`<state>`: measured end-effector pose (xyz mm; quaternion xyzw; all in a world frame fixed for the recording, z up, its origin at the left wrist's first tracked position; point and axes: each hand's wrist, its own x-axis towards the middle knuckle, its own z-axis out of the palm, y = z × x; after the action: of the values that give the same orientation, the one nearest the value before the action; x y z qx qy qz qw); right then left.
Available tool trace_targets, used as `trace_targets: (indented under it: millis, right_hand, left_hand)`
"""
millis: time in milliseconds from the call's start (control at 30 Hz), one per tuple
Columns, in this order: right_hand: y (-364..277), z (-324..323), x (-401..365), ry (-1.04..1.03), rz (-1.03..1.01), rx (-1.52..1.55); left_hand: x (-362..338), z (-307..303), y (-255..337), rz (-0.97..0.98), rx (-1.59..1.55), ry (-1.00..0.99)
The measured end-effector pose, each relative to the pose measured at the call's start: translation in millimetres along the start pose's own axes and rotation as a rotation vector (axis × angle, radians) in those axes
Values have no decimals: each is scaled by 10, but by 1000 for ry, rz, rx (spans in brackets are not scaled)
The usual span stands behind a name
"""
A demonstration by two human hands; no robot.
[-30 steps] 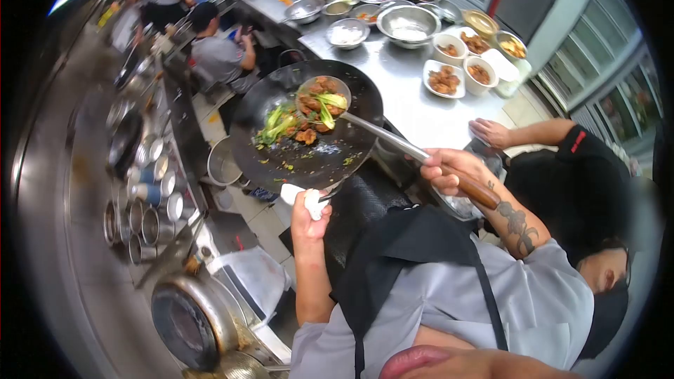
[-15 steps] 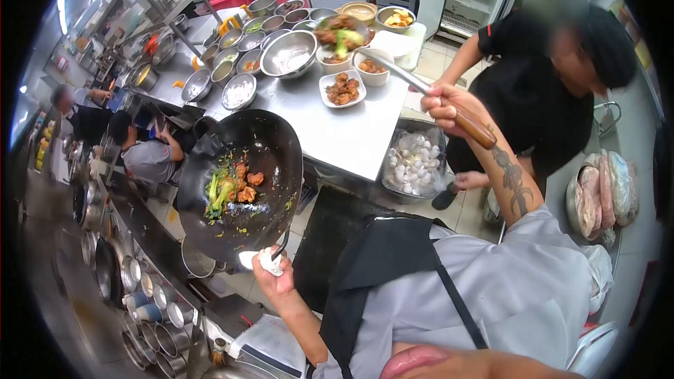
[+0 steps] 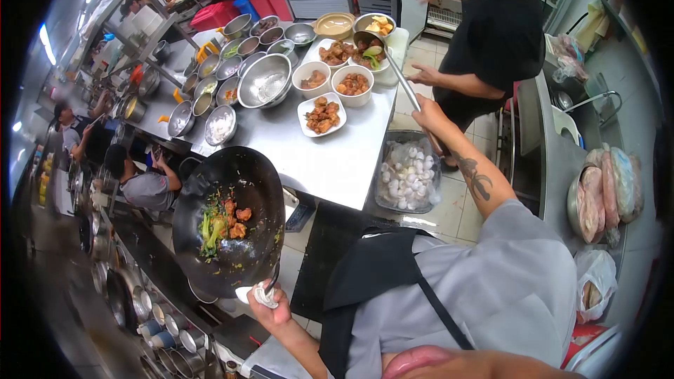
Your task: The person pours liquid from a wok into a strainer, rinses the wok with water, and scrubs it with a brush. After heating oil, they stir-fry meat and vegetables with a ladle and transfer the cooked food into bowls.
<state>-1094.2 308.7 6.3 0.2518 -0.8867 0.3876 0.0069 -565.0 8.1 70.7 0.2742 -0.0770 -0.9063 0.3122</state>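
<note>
My left hand (image 3: 272,307) is closed on the handle of a black wok (image 3: 263,238), with a white cloth (image 3: 263,295) in the grip. Fried brown pieces (image 3: 232,221) and green vegetables (image 3: 209,234) lie in the wok, which is tilted. My right hand (image 3: 432,119) grips the wooden handle of a ladle (image 3: 404,83), arm stretched forward. The ladle's bowl is tipped over a white dish (image 3: 379,65) at the table's far corner, where brown pieces and a green stalk show. Beside it stand another dish of brown pieces (image 3: 337,52) and two white tubs (image 3: 354,98), (image 3: 311,84).
A square white bowl of brown pieces (image 3: 322,116) sits on the steel table (image 3: 330,168). Several metal bowls (image 3: 265,84) crowd its left side. A tub of white round items (image 3: 409,179) is on the floor. A co-worker in black (image 3: 484,42) stands at right.
The ladle, previously raised with food in it, has moved down and forward to the dish. The co-worker has straightened up and moved back. My view has shifted; the wok stays in my left hand.
</note>
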Motion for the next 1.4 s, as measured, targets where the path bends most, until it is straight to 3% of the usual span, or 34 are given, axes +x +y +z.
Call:
trace_targets:
  millis: [33, 67, 200, 300, 400, 500, 600, 700, 800, 1033, 1100, 1133, 1233, 1367, 1400]
  right_hand:
    - [-75, -2, -50, 92, -94, -149]
    - [-151, -55, -103, 28, 71, -175]
    - [-169, -79, -174, 98, 100, -182]
    - [66, 21, -132, 207, -164, 55]
    - [-426, -190, -191, -93, 184, 505]
    - [-847, -298, -284, -290, 333, 994]
    - [-1291, -333, -551, -490, 438, 1240]
    - [-1712, -171, -814, -708, 411, 1254]
    - [-2227, 46, -966, -818, 410, 990]
    - [-3046, 794, -1184, -884, -123, 292]
    - [-3246, 883, -1390, -1023, -92, 271]
    - [-3282, 874, -1497, -1101, -41, 398]
    - [-3333, 803, -1573, -1331, 442, 733]
    - [-3327, 791, -1628, -1349, 558, 850]
    - [-3344, 831, -1710, -1305, 315, 637]
  left_hand:
    - [-4, 18, -18, 9, 3, 0]
    - [-1, 32, -28, 0, -5, -5]
    - [60, 81, -102, -18, -30, -25]
    - [75, 135, -156, -35, -64, -19]
    - [86, 143, -195, -23, -67, -39]
    - [136, 97, -166, -38, -54, -67]
    - [176, 56, -123, -18, 31, -60]
    - [164, -78, -28, 29, 23, -50]
    - [210, -208, 47, -20, 58, -33]
    - [86, -72, -22, 138, 246, 82]
    - [87, -73, -24, 175, 342, 151]
    - [82, -101, 13, 163, 338, 164]
    - [49, -190, 119, 119, 305, 191]
    - [-6, -313, 152, 61, 253, 143]
    - [-7, -354, 153, 55, 258, 145]
